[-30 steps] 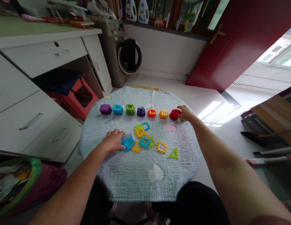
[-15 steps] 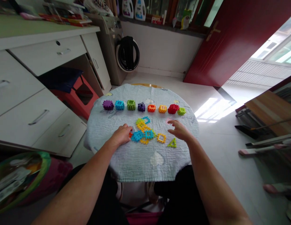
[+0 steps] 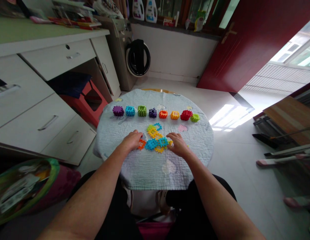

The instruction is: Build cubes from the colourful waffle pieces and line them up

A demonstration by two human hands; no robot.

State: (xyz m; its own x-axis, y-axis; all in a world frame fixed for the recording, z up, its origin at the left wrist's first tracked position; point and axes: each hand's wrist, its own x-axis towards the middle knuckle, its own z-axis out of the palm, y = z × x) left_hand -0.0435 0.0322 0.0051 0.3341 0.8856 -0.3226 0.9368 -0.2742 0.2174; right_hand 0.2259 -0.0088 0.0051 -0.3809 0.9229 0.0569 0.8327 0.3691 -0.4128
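Observation:
My left hand point(image 3: 132, 140) rests on the cloth at the left of a loose pile, fingers curved and apart beside an orange interlocking piece point(image 3: 142, 144). Blue toothed building pieces point(image 3: 152, 144) lie in the middle of the pile, with yellow pieces point(image 3: 153, 133) behind them and another blue one point(image 3: 157, 126) at the back. Over the pile's right side is my right hand point(image 3: 178, 144), its fingers spread. It partly covers a yellow window-like square point(image 3: 170, 143) and hides most of the green triangle.
Behind the pile stands a row of block stacks, from a purple stack point(image 3: 118, 111) to a red one point(image 3: 186, 115) and a green one point(image 3: 195, 118). The cloth-covered table point(image 3: 145, 176) has a rounded edge. A bin point(image 3: 55, 173) is at the left.
My right hand has moved left and inward, from open cloth to the pile's right side, now covering the square and triangle. My left hand stays beside the orange piece, which shows more.

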